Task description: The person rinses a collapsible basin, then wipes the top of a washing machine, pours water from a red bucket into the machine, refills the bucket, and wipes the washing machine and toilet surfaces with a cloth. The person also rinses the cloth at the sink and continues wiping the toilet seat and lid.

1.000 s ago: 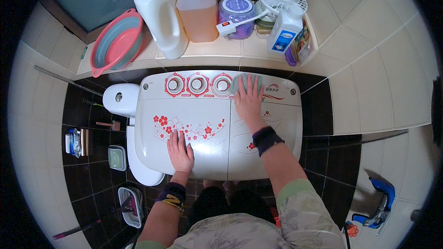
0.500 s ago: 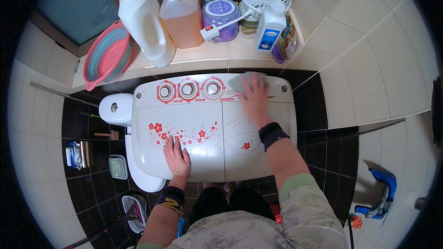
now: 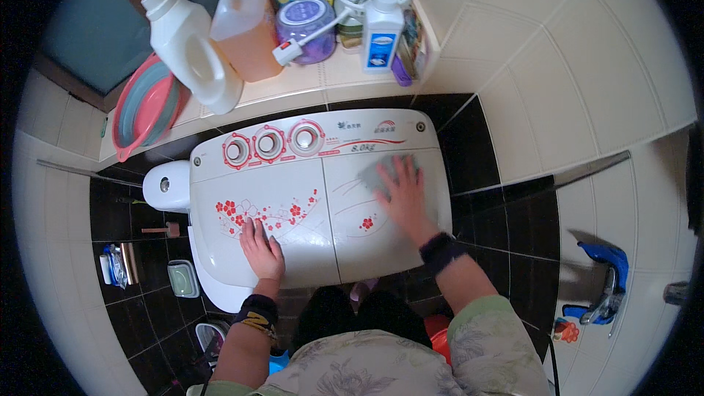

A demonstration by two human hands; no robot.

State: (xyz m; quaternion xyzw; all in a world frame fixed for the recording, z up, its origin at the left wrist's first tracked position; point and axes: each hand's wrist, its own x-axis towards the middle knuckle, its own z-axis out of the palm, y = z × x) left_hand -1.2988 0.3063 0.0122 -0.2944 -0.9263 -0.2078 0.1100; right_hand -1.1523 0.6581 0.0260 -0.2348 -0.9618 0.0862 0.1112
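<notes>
The washing machine (image 3: 293, 258) top looks like smooth, glossy white plastic, its knobs (image 3: 304, 138) silvery and shiny, though metal or plastic I can't tell from here. Under the right hand (image 3: 404, 194), the cloth (image 3: 372, 174) shows matt and soft. Up on the smooth tiled ledge (image 3: 290, 86), the jug (image 3: 180, 40) is opaque plastic, the bottle (image 3: 248, 42) translucent, the basin (image 3: 150, 106) satiny plastic.

you have a thin, grey-green fabric cloth (image 3: 372, 174), slightly blurred, lying flat on the right-hand part of the white, round-cornered plastic washing machine (image 3: 304, 253) before you, its top closed and decorated with red blossoms.
</notes>
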